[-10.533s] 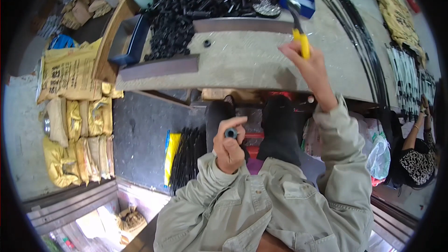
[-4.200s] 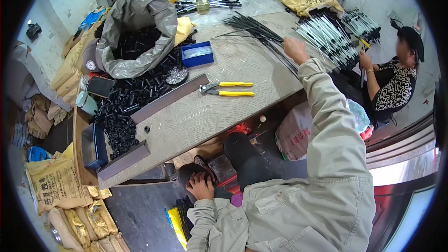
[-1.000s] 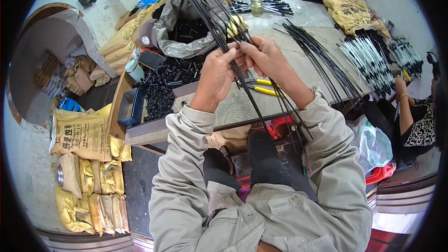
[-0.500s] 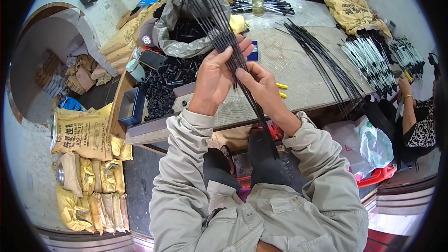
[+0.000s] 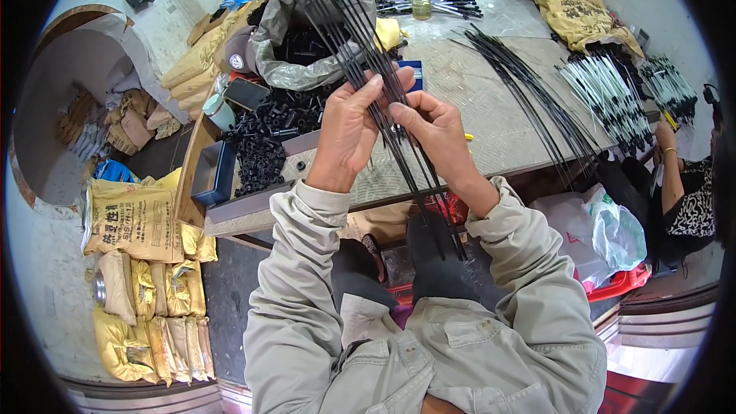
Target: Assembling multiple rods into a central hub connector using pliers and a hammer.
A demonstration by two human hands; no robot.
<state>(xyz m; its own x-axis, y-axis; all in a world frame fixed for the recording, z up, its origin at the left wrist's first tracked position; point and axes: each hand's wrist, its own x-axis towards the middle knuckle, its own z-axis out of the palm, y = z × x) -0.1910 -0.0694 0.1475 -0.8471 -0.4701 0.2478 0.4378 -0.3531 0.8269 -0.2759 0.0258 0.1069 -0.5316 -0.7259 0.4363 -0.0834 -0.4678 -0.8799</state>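
Many rods [image 5: 391,138], held up two-handed clear of the bench [image 5: 475,77], slanting from 11 o'clock down to 5 o'clock over the lap. Fanned loosely toward the upper end, gathered closer lower down, and cut off by the edge of view at the top. In the left hand [image 5: 349,138], thumb laid across the rods, fingers behind them and partly opened out, for a light, cradling hold. In the right hand [image 5: 441,134], thumb and forefinger pinching the near side of the fan, other fingers bent in. Too crowded to count within that pinch.

Done so far, by the look of it: rods in hand, gripped partway along and partly separated. Probably much left: at between 2 and 3 o'clock on the bench, a second bunch [image 5: 529,92] of like rods, well apart from both hands and reaching the near edge. Also not in use, black fittings [image 5: 264,157] heaped loose at 9 o'clock, and more dark pieces inside the grey sack [image 5: 307,75] at 11 o'clock. No fitting visibly joined to the held rods, though too fine at the lower tips for certainty. Just beside the right hand at 3 o'clock, a yellow handle [image 5: 469,136], mostly hidden and not held. Farther out toward 3 o'clock, a black-and-white stack [image 5: 604,100], seemingly nearer finished than the bare rods.
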